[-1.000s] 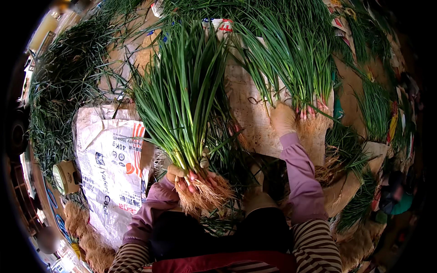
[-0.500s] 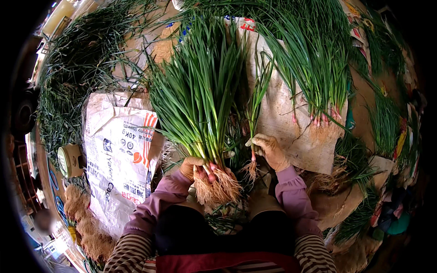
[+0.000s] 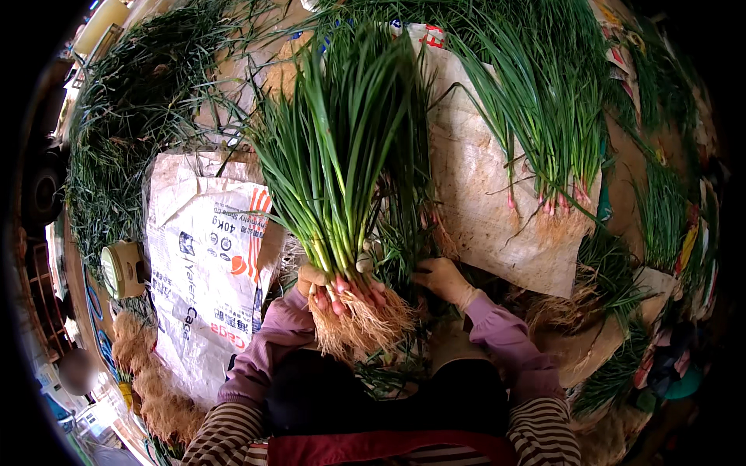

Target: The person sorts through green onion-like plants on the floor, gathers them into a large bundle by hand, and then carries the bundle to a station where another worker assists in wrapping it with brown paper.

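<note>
Now the left hand's fingers [image 3: 317,286] are wrapped around a big bunch of green spring onions with pinkish bulbs and tan roots [image 3: 342,202]. The right hand [image 3: 443,278], back from the loose onions on the tan sack [image 3: 482,194], presses curled fingers just right of the bunch. A white printed sack [image 3: 206,272] lies flat left of it, nothing inside visible.

A white woven sack [image 3: 203,272] lies flat at the left, printed in blue, black, red and orange. A second, soil-stained pale sack [image 3: 486,194] is spread at centre right, with small red and blue print at its top edge [image 3: 423,33]. Colourful wrappers, perhaps, line the blurred right rim [image 3: 688,248].
</note>
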### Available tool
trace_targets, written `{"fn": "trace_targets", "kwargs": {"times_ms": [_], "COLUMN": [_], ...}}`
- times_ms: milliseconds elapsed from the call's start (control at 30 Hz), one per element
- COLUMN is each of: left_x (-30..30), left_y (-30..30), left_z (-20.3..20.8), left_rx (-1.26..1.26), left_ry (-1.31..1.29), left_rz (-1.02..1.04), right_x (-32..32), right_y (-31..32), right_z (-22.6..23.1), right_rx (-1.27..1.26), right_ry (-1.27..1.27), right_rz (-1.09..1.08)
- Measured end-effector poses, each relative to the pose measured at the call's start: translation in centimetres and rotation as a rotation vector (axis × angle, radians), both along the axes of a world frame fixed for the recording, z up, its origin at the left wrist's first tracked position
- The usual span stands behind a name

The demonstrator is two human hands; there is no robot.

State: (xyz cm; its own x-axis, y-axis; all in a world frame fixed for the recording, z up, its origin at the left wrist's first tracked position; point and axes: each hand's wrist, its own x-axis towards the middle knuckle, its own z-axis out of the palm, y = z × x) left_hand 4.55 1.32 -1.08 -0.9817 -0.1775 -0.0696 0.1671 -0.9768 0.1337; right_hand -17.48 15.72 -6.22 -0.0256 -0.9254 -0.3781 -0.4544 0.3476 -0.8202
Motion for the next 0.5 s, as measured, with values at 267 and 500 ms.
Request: {"fn": "trace_targets", "kwargs": {"times_ms": [267, 500], "left_x": [2.6, 2.2], "left_y": [1.1, 0.3], "left_z": [-5.6, -3.9], "left_rx": [-0.030, 0.053], "left_ry": [-0.393, -0.321], "left_rz": [0.034, -0.134], "right_x": [-2.5, 0.2], "right_y": [-4.0, -5.5], "right_z": [4.9, 3.8], "right_rx": [-0.013, 0.094], "right_ry": [-0.873, -0.722], "right_rz": [-0.584, -0.265]}}
